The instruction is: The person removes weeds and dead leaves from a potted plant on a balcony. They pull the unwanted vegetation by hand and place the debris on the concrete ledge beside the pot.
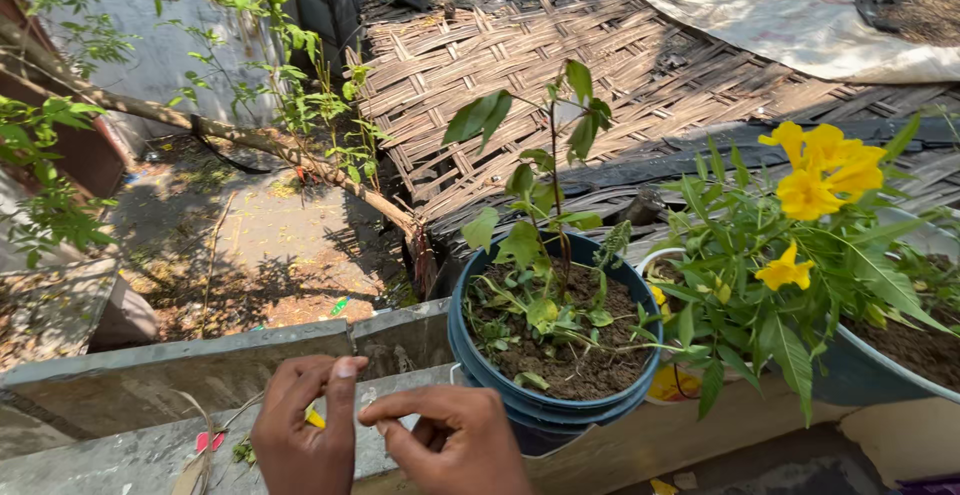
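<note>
My left hand and my right hand meet at the bottom of the head view, over a grey concrete ledge. The fingertips of both hands pinch together around something very small that I cannot make out. A bit of yellow shows just behind my left hand. Right of my hands stands a blue plastic pot filled with soil and a thin young plant.
A yellow-flowering plant grows in a larger pot at the right. Beyond the ledge lies a woven bamboo mat roof, a slanted tree trunk and a shaded yard far below. Small red scraps lie on the ledge.
</note>
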